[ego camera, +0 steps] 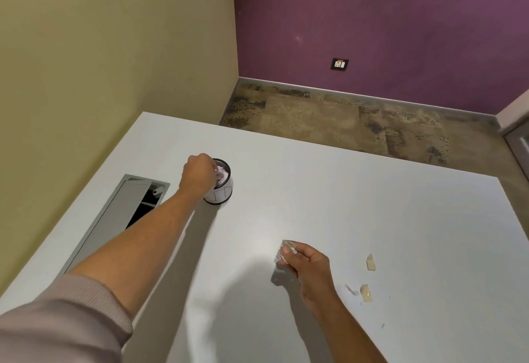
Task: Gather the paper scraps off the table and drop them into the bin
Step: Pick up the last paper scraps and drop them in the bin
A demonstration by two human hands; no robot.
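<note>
A small round bin (221,192), white with a black rim, stands on the white table (372,205) at left of centre, with crumpled paper inside. My left hand (199,175) hovers over the bin's mouth with fingers curled downward; whether it holds paper is hidden. Nearer to me, my right hand (307,265) pinches a bunch of paper scraps (286,249) just above the tabletop. Two beige scraps (371,262) (366,293) and a thin white sliver (350,289) lie on the table to the right of that hand.
An open grey cable hatch (126,214) is set into the table's left side, beside the beige wall. The table's far edge gives onto a mottled floor and a purple wall with a socket (339,64). A tiny fleck (383,325) lies near the front right.
</note>
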